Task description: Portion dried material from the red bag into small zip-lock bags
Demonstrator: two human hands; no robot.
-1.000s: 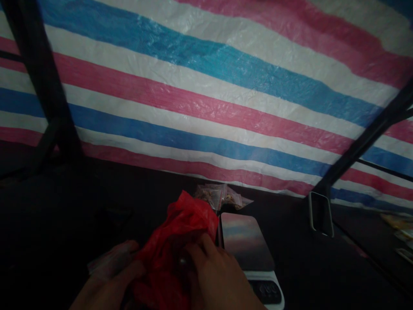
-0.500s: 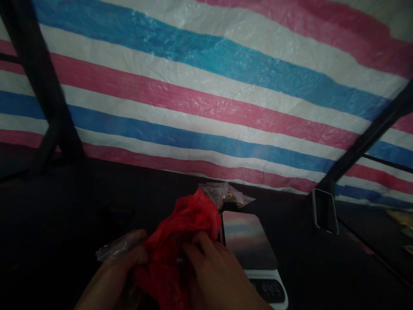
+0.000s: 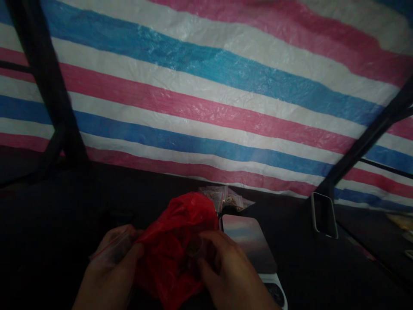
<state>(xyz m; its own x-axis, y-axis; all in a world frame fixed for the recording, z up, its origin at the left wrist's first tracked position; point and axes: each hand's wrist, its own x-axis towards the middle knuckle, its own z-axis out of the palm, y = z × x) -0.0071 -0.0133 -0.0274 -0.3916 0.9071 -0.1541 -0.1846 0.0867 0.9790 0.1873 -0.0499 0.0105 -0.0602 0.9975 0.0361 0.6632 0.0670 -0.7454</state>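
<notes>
A crumpled red plastic bag [image 3: 180, 219] lies in front of me with its mouth spread open. My left hand [image 3: 111, 262] pinches the bag's left edge, and a small clear zip bag [image 3: 111, 252] is held in the same hand. At the right side of the opening, the fingers of my right hand [image 3: 222, 258] close around a small clear round-rimmed cup [image 3: 196, 249]. Dark contents inside the red bag are too dim to make out. A kitchen scale [image 3: 250, 241] with a metal plate sits just right of the bag, its display partly covered by my right hand.
Several small zip bags with brownish pieces [image 3: 230, 199] lie behind the scale. A phone [image 3: 324, 215] leans by the right frame post [image 3: 355, 150]. A striped plastic sheet [image 3: 206, 107] walls off the back of the black table [image 3: 290, 224]. Some dark flat object [image 3: 119, 217] rests at left.
The red bag's mouth has opened wider toward me. My right hand has drawn slightly back to the right, and the clear cup now shows in its fingers. The left hand has turned, still holding the zip bag.
</notes>
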